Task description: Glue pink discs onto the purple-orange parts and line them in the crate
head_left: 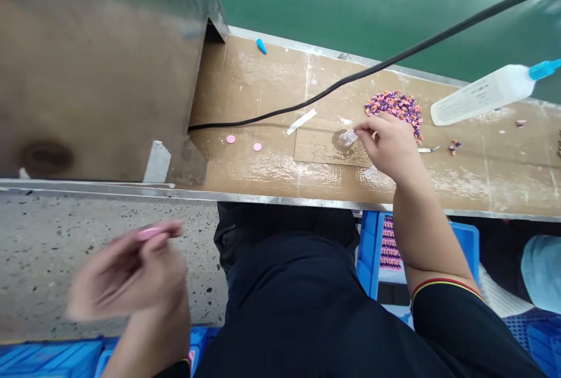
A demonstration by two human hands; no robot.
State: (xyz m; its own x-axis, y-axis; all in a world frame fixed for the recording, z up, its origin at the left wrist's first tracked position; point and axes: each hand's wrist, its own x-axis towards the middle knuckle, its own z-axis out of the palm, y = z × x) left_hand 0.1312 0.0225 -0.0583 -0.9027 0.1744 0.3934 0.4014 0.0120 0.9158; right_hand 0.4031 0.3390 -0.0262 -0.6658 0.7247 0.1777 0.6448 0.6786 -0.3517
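My left hand [135, 273], blurred by motion, is off the table's front edge above the floor. A round pink disc [150, 233] is pinched between its thumb and fingers. Over the cardboard, my right hand [388, 144] has its thumb and fingertips pressed together at the edge of a small clear container [347, 138]. Whatever sits between those fingertips is too small to make out. Under the container lies a flat cardboard piece [322, 147] with wet-looking spots. Just behind my right hand is a heap of small purple, orange and pink pieces [397, 103].
Two pink discs [230, 139] lie left of the cardboard piece. A black cable [324, 94] crosses the table. At the right lies a translucent bottle [482, 97] with a blue tip. A metal box [100, 74] stands left; a blue crate [370, 249] is below the edge.
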